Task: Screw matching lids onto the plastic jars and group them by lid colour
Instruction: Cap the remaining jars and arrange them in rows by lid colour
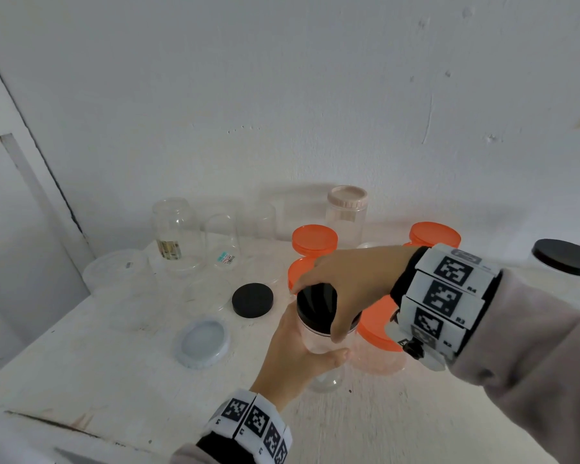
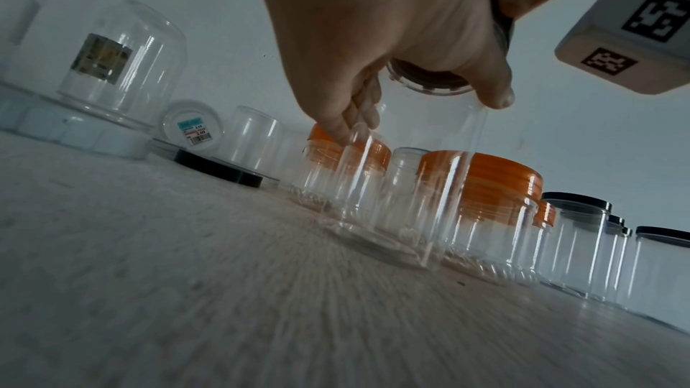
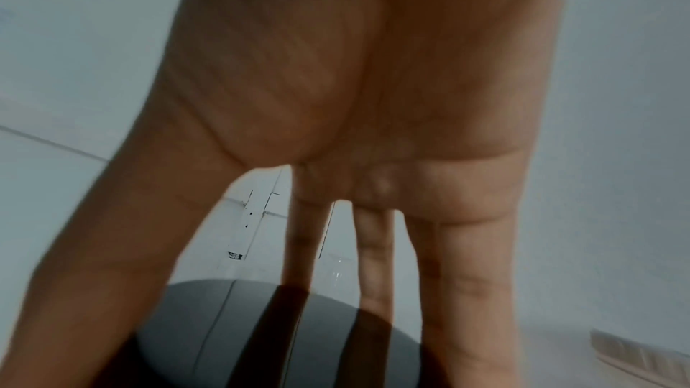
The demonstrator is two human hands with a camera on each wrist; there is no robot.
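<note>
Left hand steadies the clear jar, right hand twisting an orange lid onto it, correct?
Not quite: the lid under the right hand is black, not orange, as the head view shows. The left hand does hold the clear jar.

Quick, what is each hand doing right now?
Left hand: wrapped round the clear jar, holding it steady on the table.
Right hand: fingers curled over the black lid on top of that jar.

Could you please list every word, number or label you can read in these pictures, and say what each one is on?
"2.00": price sticker on the base of a clear jar lying on its side.
"R4", "R3", "R2": right wristband, beside its square markers.
Left wristband: small characters, too small to read.
Label on the upturned clear jar: too blurred to read.
</note>
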